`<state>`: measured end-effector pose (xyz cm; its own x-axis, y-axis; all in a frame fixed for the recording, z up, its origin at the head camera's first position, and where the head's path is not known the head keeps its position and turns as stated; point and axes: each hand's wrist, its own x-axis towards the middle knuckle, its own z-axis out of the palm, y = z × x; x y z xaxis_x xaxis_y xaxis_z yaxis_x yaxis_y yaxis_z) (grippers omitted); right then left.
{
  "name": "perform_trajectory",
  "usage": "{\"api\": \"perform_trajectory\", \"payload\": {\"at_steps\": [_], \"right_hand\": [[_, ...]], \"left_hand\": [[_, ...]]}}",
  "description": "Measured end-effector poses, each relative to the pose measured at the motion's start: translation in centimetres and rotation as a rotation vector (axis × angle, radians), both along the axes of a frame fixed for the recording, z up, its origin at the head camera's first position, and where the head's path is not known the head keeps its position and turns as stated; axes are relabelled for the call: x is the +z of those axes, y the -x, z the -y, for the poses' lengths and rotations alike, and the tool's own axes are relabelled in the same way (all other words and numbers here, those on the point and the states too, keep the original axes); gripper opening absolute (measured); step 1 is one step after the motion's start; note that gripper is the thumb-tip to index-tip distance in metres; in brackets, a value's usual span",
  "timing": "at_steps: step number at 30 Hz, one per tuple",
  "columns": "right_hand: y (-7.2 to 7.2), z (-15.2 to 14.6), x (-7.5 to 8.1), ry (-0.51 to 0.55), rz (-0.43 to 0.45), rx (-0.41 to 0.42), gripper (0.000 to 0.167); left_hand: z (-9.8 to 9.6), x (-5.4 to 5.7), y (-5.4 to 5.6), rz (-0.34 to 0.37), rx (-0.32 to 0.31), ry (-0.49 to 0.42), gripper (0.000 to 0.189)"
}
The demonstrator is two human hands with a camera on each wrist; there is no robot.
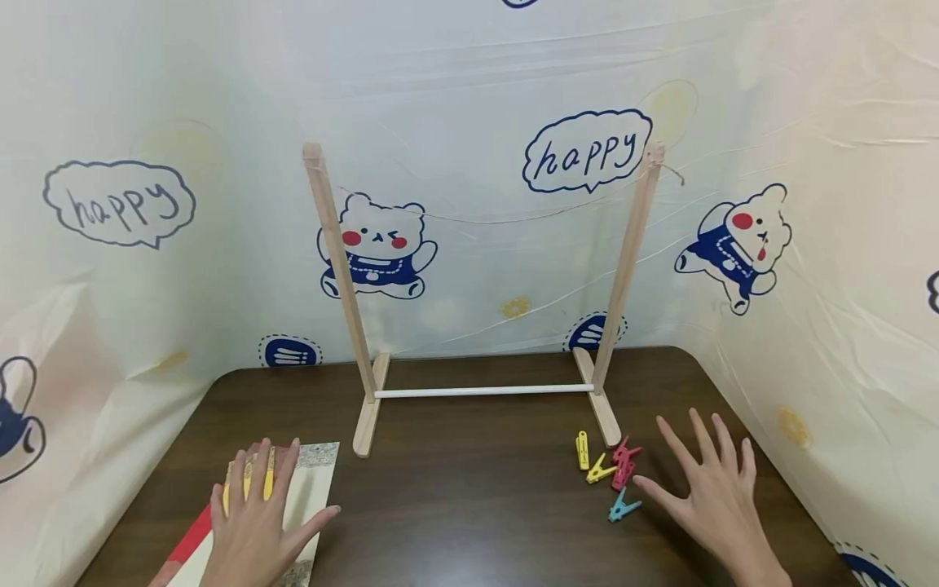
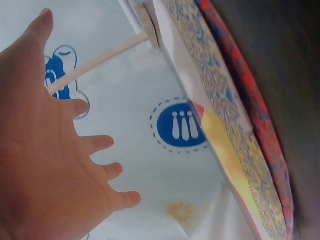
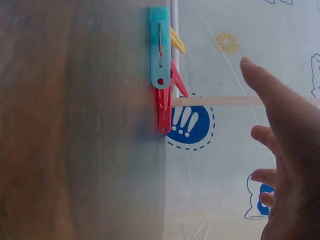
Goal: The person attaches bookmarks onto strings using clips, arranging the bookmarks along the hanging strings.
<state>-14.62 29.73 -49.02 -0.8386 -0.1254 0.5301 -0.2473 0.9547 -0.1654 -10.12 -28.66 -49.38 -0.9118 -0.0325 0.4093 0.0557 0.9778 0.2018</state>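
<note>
My left hand [image 1: 253, 522] is spread palm down over a small stack of flat patterned pieces [image 1: 311, 485] in cream, red and yellow; cloth or paper, I cannot tell. In the left wrist view, a gap shows between the hand [image 2: 55, 145] and the layered edges [image 2: 215, 75]. On the right side, my right hand [image 1: 715, 497] hovers with fingers spread and holds nothing. Just left of it lie several clothespins: yellow [image 1: 583, 450], red [image 1: 623, 469] and a blue one [image 1: 622, 507]. The right wrist view has the blue clothespin [image 3: 160, 47] close, apart from the hand [image 3: 295, 155].
A wooden rack stands at the back of the dark brown table [image 1: 469, 505], with a left post [image 1: 341, 269], a right post [image 1: 629, 269] and a white bottom rod [image 1: 484, 391]. A thin string [image 1: 506, 221] sags between the post tops. Printed sheeting [image 1: 469, 98] surrounds the table.
</note>
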Motion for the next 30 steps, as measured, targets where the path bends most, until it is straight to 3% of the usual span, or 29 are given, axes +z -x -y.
{"api": "perform_trajectory", "payload": {"at_steps": [7,13,23,28,30], "right_hand": [[0.2,0.8,0.5,-0.007,0.006,0.000,0.095],[0.2,1.7,1.2,0.018,0.025,0.034,0.090],[0.8,3.2,2.2,0.080,0.066,0.140,0.065],[1.7,3.8,2.8,0.069,0.114,0.154,0.050],[2.4,4.3,3.2,0.072,0.154,0.164,0.045]], "left_hand": [[-0.1,0.4,0.4,-0.035,-0.047,0.004,0.108],[-0.4,1.0,0.4,-0.002,-0.044,0.015,0.110],[1.1,1.6,0.4,0.132,-0.051,-0.044,0.098],[2.4,1.6,1.6,0.235,-0.071,-0.063,0.084],[2.9,1.8,2.3,0.230,-0.079,-0.064,0.076]]}}
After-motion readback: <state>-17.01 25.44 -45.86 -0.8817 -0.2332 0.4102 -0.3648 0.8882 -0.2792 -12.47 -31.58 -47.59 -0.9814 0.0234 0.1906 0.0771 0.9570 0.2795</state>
